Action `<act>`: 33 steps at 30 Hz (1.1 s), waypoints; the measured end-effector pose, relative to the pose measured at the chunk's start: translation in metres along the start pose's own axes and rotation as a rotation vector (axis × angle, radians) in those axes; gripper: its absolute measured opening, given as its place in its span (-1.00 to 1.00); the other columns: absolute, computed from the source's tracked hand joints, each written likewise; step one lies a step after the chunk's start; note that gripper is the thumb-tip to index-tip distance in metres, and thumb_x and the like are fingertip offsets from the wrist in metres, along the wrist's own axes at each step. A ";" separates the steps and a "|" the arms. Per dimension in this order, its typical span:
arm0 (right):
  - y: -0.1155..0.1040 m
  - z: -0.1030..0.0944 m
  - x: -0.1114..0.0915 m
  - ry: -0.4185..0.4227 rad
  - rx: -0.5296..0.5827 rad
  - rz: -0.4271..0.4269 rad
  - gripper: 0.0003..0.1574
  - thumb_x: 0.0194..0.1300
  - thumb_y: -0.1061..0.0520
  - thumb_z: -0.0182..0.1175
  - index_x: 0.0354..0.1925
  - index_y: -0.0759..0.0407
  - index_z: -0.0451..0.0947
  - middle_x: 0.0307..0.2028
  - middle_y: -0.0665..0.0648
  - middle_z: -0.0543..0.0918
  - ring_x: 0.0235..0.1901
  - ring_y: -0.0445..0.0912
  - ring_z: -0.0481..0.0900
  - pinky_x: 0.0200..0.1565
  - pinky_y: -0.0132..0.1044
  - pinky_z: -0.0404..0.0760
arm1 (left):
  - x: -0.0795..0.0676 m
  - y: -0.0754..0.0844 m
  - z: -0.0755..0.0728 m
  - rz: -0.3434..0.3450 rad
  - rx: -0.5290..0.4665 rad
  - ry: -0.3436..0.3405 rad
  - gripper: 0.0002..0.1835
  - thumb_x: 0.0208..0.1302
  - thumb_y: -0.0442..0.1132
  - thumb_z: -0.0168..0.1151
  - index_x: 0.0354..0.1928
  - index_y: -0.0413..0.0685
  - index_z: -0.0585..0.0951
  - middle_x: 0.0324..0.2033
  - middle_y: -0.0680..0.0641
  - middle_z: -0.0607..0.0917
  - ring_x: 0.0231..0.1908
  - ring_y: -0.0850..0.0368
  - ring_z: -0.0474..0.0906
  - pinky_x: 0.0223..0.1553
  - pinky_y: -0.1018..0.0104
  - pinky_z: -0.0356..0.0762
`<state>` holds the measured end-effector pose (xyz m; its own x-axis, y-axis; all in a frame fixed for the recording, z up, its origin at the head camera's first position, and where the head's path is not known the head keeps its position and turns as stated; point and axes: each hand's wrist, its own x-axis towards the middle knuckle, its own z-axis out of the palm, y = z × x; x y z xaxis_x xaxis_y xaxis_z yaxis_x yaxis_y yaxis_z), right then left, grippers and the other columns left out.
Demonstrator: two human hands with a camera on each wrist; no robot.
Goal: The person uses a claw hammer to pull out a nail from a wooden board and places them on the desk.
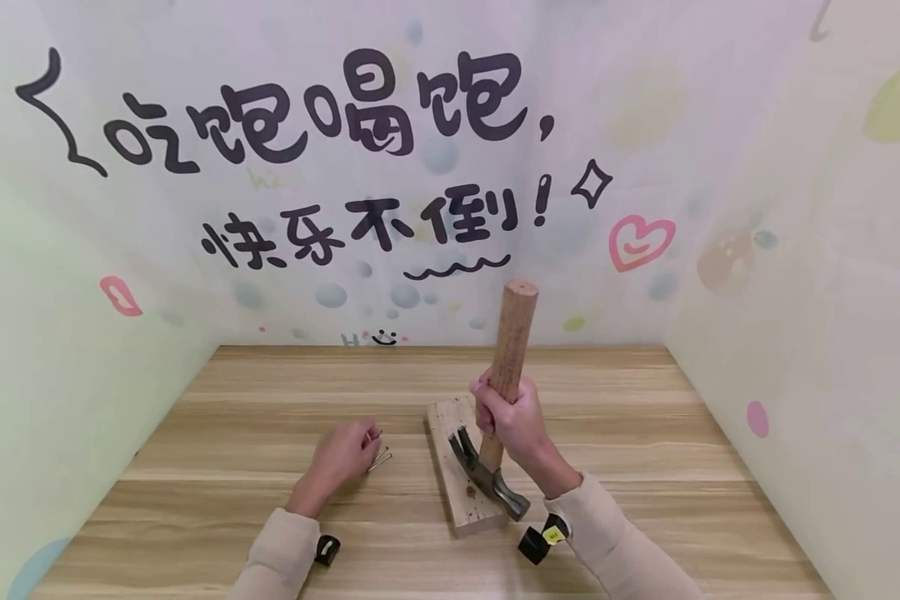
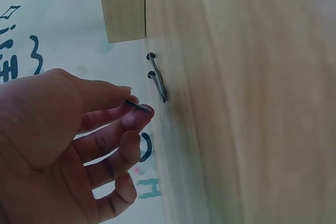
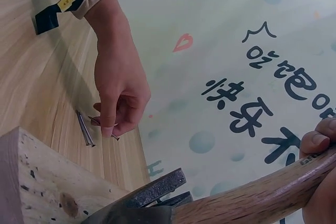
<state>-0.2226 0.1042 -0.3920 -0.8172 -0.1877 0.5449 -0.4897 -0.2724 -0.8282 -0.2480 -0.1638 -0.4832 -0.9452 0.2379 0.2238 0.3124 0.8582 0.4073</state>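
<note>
My left hand (image 1: 342, 454) is low over the table and pinches a thin nail (image 2: 137, 106) between thumb and fingertips. Two more loose nails (image 2: 160, 81) lie side by side on the wood just past those fingertips. My right hand (image 1: 521, 423) grips a claw hammer by its wooden handle (image 1: 515, 333), which points up and away. The dark metal hammer head (image 1: 487, 479) hangs at the lower end, overlapping a pale wooden block (image 1: 462, 510) in the head view. Small dark holes and a knot mark the block's top.
The wood-grain table (image 1: 285, 383) is bounded by a printed back wall (image 1: 307, 308) and pale side walls. Black wrist devices (image 1: 543, 540) are at both cuffs. The block lies to the right of the loose nails.
</note>
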 end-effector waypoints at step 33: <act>0.000 0.004 -0.003 -0.035 -0.044 0.001 -0.76 0.35 0.36 0.07 -0.44 0.45 0.29 -0.78 0.29 0.24 -0.79 -0.14 0.26 -0.71 -0.31 0.28 | 0.001 -0.002 0.003 -0.039 0.071 -0.076 -0.79 0.17 -0.30 0.36 -0.53 0.04 0.53 -0.59 0.11 0.53 -0.54 0.21 0.41 -0.51 0.26 0.38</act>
<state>-0.2193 0.1009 -0.3931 -0.8067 -0.2210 0.5480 -0.5029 -0.2302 -0.8331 -0.2500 -0.1637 -0.4865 -0.9617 0.2355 0.1400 0.2706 0.8966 0.3505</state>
